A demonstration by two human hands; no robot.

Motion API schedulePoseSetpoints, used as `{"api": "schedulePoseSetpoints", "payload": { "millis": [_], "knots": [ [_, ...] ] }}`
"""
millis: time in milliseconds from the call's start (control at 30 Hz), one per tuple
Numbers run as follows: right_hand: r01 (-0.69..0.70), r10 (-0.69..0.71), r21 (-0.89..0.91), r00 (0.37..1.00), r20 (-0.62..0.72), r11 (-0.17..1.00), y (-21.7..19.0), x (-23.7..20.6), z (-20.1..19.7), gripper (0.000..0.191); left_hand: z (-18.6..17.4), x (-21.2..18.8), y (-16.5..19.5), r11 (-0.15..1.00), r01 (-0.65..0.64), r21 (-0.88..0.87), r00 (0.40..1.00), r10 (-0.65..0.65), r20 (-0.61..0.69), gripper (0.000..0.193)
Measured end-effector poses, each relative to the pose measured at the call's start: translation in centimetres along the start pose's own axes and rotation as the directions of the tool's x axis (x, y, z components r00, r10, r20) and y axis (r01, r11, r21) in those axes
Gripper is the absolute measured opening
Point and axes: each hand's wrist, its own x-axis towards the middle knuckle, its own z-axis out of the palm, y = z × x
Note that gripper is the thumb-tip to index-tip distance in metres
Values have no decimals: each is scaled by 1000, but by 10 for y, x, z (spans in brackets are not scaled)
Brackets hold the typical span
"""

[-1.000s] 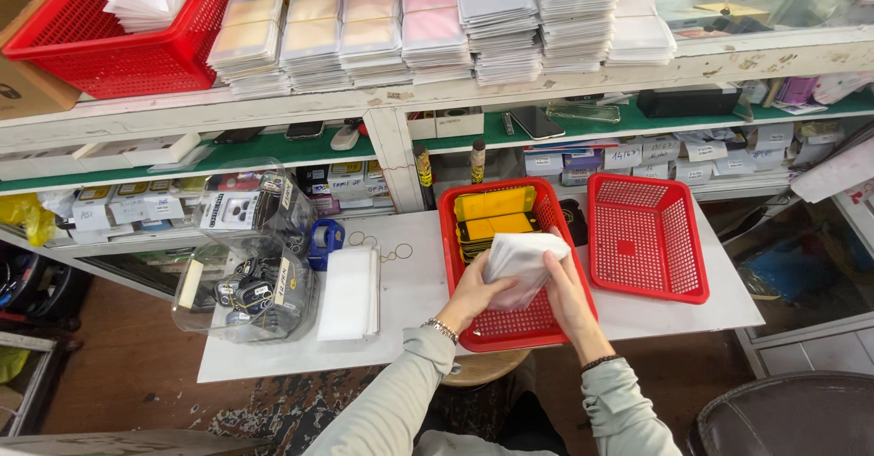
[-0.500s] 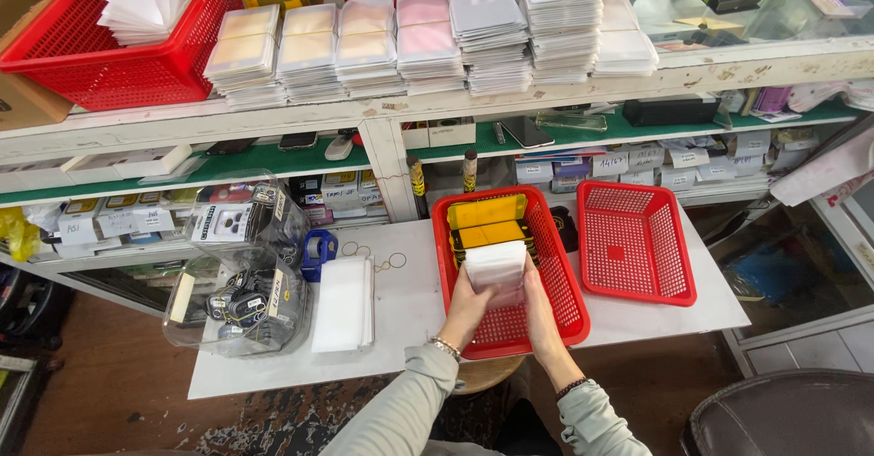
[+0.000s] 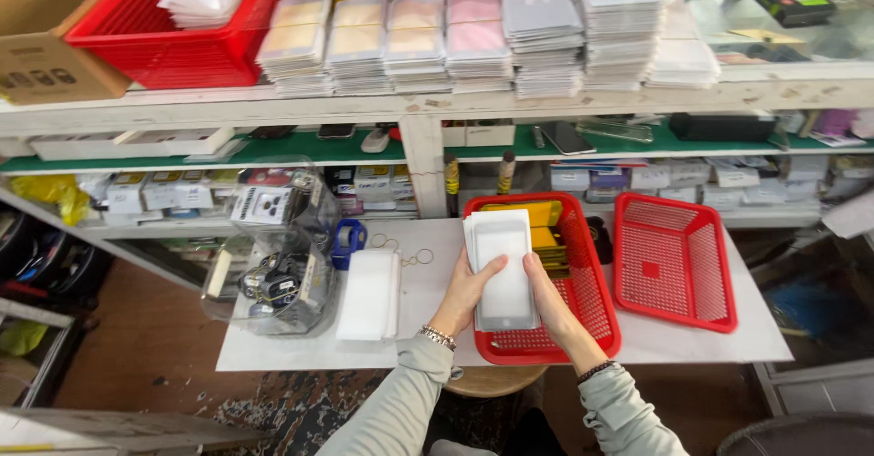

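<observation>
Lifted upright — packet stack [image 3: 503, 269]; both hands [image 3: 466, 294] grip.

Both red baskets [image 3: 583, 329] [image 3: 674, 260] are glossy moulded plastic mesh. The white packets [image 3: 503, 269] look like smooth, slightly shiny film. The tabletop [image 3: 300, 351] is matt white; the tub [image 3: 273, 265] clear plastic.

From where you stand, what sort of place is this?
Probably a small phone-accessory shop or stockroom: stacks of flat packets on the shelf, red baskets on the table, and both hands holding a stack of white packets.
</observation>
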Motion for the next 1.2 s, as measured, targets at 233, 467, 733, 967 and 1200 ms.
{"api": "schedulePoseSetpoints", "payload": {
  "millis": [233,467,733,967,1200],
  "knots": [
    [72,-72,12,996,44,997,0,67,57,53,-108,2,26,955,147,-258,965,-196,-177,66],
    [112,8,-912,992,126,394,19,109,129,57,-189,-14,33,896,1,-444,947,-143,-288,65],
    [193,-169,-942,974,150,276,28,126,155,30,-207,-30,13,823,64,-564,955,-215,-205,59],
    [197,-174,-792,978,117,578,28,140,150,16,-206,-25,4,793,122,-597,969,-226,-102,55],
    [33,42,-440,986,159,897,1,120,115,19,-175,-4,-10,778,167,-605,971,-237,-36,54]
  ]
}}
